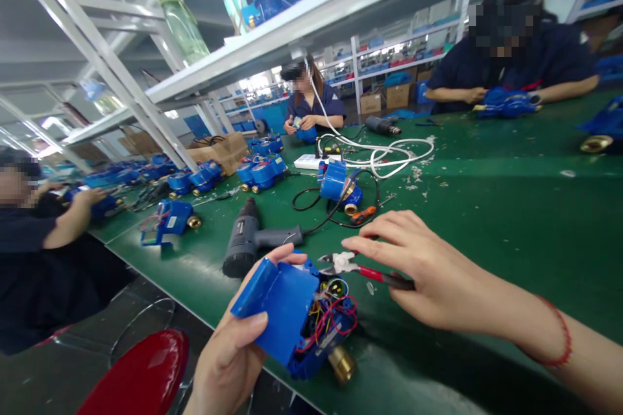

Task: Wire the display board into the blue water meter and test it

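Note:
My left hand (243, 343) is wrapped around a blue water meter (311, 356), its thumb on the raised blue lid (277, 308). Red, yellow and black wires (328, 318) spill from the meter's opened housing, and a brass threaded end (342, 364) sticks out at the bottom. Just above the wires, my right hand (413, 259) holds diagonal cutting pliers (343, 264) with red and black handles. Their jaws are parted and point left, close to the meter's upper edge. Part of the handles is hidden by my fingers.
A heat gun (243, 240) lies beyond the meter on the green table (487, 227). Behind it are another meter (333, 181), an orange-handled tool (363, 215), a white power strip (311, 161) and looped cables. Co-workers sit around; a red stool (141, 376) stands at left.

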Action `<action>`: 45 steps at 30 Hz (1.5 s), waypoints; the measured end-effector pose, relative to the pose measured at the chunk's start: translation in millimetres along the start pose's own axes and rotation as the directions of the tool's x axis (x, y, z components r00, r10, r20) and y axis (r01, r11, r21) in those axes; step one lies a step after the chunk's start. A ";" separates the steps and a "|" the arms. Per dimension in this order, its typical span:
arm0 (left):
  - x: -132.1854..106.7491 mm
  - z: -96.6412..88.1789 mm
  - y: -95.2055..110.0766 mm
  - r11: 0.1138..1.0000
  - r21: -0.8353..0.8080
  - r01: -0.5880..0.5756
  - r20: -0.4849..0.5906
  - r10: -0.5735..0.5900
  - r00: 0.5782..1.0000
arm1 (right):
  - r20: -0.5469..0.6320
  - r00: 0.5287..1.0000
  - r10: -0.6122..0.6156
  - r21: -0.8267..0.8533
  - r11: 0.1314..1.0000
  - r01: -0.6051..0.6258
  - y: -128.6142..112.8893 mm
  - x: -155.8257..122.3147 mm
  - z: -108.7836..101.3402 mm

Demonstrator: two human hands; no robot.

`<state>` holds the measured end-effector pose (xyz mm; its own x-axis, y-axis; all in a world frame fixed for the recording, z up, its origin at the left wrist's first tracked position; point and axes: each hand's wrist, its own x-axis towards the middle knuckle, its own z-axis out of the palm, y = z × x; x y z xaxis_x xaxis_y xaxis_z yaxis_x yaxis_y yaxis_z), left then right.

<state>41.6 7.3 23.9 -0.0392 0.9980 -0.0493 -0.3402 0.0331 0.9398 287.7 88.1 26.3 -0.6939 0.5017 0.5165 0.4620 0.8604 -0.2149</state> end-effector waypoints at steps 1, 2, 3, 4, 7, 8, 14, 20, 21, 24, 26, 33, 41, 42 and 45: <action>0.4 -1.0 -0.7 1.000 0.017 -0.006 0.022 0.006 1.000 | -0.026 0.999 0.027 -0.086 0.996 -0.029 0.6 0.2 0.2; 0.6 -1.6 -1.4 1.000 0.029 -0.010 0.045 0.009 0.999 | -0.053 0.997 0.057 -0.163 0.984 -0.065 0.9 0.4 0.2; 0.9 -1.9 -2.0 0.999 0.036 -0.011 0.064 0.009 0.998 | -0.082 0.993 0.088 -0.208 0.973 -0.104 0.9 0.5 0.1; 1.2 -1.6 -2.5 0.999 0.040 -0.011 0.077 0.008 0.997 | -0.104 0.987 0.118 -0.209 0.968 -0.138 0.5 0.4 -0.2; 2.7 1.7 -1.7 0.999 0.042 -0.003 0.046 0.001 0.999 | -0.103 0.982 0.157 -0.042 0.986 -0.162 -2.3 -0.6 -1.9; 3.4 3.2 -0.7 1.000 0.029 0.003 0.020 -0.004 1.000 | -0.096 0.983 0.157 0.004 0.987 -0.158 -3.2 -0.9 -2.4; 7.7 8.7 4.7 0.994 -0.109 0.012 -0.187 -0.033 0.982 | -0.094 0.971 0.219 0.202 0.959 -0.197 -3.2 -0.4 -2.3; 9.2 8.5 0.9 0.994 -0.110 0.006 -0.161 -0.024 0.987 | 0.010 0.896 0.444 0.683 0.651 -0.330 -12.0 10.8 15.8; 9.5 8.6 0.3 0.995 -0.104 0.007 -0.152 -0.023 0.988 | 0.035 0.886 0.462 0.731 0.593 -0.338 -14.1 13.8 20.9; 10.0 8.3 -1.1 0.995 -0.101 0.013 -0.135 -0.027 0.990 | 0.058 0.898 0.435 0.799 0.519 -0.304 -19.5 22.2 35.1; 10.2 8.0 -1.8 0.995 -0.104 0.015 -0.129 -0.029 0.991 | 0.072 0.909 0.409 0.820 0.495 -0.288 -22.5 26.3 42.1; 9.7 8.8 -2.5 0.996 -0.093 0.008 -0.096 -0.017 0.995 | 0.016 0.904 0.428 0.801 0.535 -0.268 -30.1 30.2 45.3; 10.5 6.7 -2.0 0.998 -0.068 -0.011 -0.024 0.009 1.000 | -0.101 0.934 0.344 0.197 0.927 -0.320 16.6 7.6 -1.7; 10.9 6.7 -2.3 0.998 -0.059 -0.016 -0.020 0.015 1.000 | -0.078 0.959 0.274 0.093 0.959 -0.267 20.8 3.9 -6.1; 12.8 6.5 -3.9 0.999 -0.016 -0.045 -0.005 0.045 0.999 | 0.001 0.999 0.044 -0.058 0.997 -0.044 20.6 -2.6 -12.8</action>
<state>48.6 20.3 21.8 -0.0589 0.9982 -0.0081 -0.3532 -0.0132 0.9354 306.2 103.4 31.1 -0.6732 0.5395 0.5057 0.5236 0.8307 -0.1891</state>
